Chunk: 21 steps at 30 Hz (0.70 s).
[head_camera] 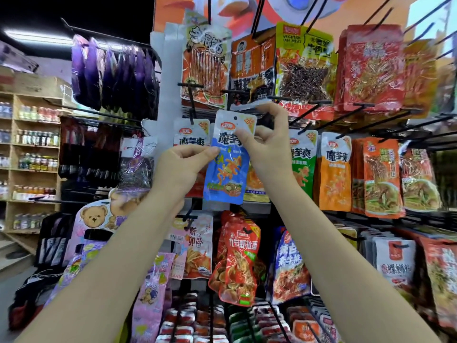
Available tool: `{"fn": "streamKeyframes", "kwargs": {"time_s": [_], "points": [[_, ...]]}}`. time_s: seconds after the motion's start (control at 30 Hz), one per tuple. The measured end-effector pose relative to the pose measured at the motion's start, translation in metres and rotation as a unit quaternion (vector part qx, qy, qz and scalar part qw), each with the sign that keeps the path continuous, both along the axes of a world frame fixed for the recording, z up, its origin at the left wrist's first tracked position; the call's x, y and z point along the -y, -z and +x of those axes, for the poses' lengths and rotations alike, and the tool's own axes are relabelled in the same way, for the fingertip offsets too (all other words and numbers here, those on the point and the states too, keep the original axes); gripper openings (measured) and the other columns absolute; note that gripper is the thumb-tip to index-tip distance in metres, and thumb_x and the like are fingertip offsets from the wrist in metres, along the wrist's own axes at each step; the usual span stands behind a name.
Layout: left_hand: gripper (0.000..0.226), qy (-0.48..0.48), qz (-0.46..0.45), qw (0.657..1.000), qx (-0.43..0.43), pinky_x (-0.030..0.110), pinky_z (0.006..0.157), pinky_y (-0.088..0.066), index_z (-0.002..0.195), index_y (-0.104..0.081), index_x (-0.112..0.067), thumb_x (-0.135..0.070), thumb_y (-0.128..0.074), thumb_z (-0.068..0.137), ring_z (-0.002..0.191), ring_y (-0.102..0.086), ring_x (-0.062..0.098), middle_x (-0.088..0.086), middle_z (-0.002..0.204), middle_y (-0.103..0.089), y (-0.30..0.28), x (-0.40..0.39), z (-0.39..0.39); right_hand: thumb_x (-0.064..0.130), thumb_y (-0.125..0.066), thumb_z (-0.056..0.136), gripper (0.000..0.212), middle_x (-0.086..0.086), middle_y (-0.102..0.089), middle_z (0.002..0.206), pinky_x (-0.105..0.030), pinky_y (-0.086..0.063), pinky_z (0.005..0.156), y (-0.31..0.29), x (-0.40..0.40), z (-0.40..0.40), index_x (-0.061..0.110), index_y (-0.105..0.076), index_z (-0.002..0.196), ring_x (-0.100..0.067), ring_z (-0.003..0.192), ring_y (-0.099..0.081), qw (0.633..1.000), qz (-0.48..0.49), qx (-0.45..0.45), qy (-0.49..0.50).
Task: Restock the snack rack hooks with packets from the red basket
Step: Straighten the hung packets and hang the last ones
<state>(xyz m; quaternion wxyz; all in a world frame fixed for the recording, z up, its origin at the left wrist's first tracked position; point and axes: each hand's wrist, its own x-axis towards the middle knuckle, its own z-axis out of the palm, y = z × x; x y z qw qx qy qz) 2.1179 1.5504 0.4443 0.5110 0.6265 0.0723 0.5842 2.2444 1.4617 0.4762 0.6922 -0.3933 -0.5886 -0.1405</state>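
While between two hands (183,167) (267,142) — one blue packet (228,174)

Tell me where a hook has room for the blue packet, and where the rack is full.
Both hands, left and right, hold the blue packet. Bare hook rods jut out between the top row and the green packet. Crowded: the red stack, the purple packets.
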Motion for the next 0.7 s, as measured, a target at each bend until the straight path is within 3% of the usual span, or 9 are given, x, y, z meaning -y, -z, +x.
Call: {"fn": "streamKeyframes", "kwargs": {"time_s": [0.07,0.1,0.2,0.27,0.47,0.6,0.7], "points": [[0.011,-0.010,-0.002,1.000,0.012,0.030,0.057,-0.060,0.085,-0.074,-0.004,-0.015,-0.077,0.087,0.060,-0.070,0.019,0.008,0.074,-0.075,-0.002,0.002,0.003,0.014,-0.069,0.094,0.031,-0.016,-0.067,0.088,-0.040,-0.046,0.061,-0.004,-0.003,-0.003,0.027,-0.053,0.117,-0.036,0.069,-0.058,0.999,0.023,0.036,0.006],[0.011,-0.012,-0.003,1.000,0.017,0.028,0.055,-0.059,0.083,-0.074,-0.005,-0.015,-0.077,0.087,0.058,-0.070,0.017,0.007,0.071,-0.075,-0.003,0.003,0.004,0.015,-0.070,0.093,0.027,-0.007,-0.069,0.096,-0.038,-0.049,0.068,-0.007,-0.006,-0.003,0.025,-0.059,0.116,-0.033,0.080,-0.062,0.999,0.027,0.046,0.013],[0.011,-0.019,-0.005,0.999,0.030,0.026,0.053,-0.056,0.078,-0.073,-0.009,-0.015,-0.077,0.087,0.057,-0.070,0.015,0.003,0.066,-0.074,-0.002,0.002,0.007,0.015,-0.070,0.093,0.019,0.016,-0.066,0.107,-0.011,-0.045,0.089,-0.013,-0.012,-0.001,0.018,-0.069,0.112,-0.005,0.110,-0.060,0.998,0.015,0.054,0.036],[0.011,-0.017,-0.009,0.999,0.039,0.025,0.053,-0.055,0.077,-0.073,-0.011,-0.015,-0.078,0.086,0.057,-0.069,0.015,0.003,0.066,-0.074,-0.003,0.001,0.008,0.015,-0.071,0.092,0.019,0.015,-0.067,0.109,-0.008,-0.044,0.091,-0.016,-0.015,-0.001,0.020,-0.070,0.111,-0.002,0.113,-0.058,0.999,0.007,0.043,0.029],[0.009,-0.008,-0.011,0.999,0.039,0.026,0.052,-0.057,0.080,-0.073,-0.011,-0.015,-0.077,0.087,0.057,-0.069,0.016,0.004,0.070,-0.075,-0.005,0.000,0.010,0.013,-0.072,0.091,0.022,0.015,-0.068,0.096,-0.024,-0.050,0.097,-0.025,-0.020,0.004,0.010,-0.074,0.112,-0.001,0.096,-0.061,1.000,-0.001,0.002,0.007],[0.010,-0.017,-0.005,0.999,0.044,0.025,0.052,-0.054,0.078,-0.074,-0.012,-0.016,-0.078,0.087,0.060,-0.069,0.017,0.005,0.072,-0.075,-0.003,-0.004,0.008,0.014,-0.073,0.090,0.022,0.016,-0.070,0.100,-0.018,-0.050,0.092,-0.027,-0.018,0.000,0.012,-0.075,0.111,0.005,0.097,-0.062,1.000,-0.016,0.005,0.000],[0.012,-0.018,-0.008,0.999,0.042,0.023,0.049,-0.051,0.076,-0.073,-0.012,-0.014,-0.078,0.087,0.055,-0.066,0.013,0.003,0.067,-0.073,0.003,-0.003,0.010,0.012,-0.073,0.090,0.019,0.032,-0.061,0.066,-0.010,-0.044,0.074,-0.025,-0.024,0.006,0.012,-0.075,0.109,0.014,0.070,-0.057,0.999,-0.036,0.002,0.027]]}}
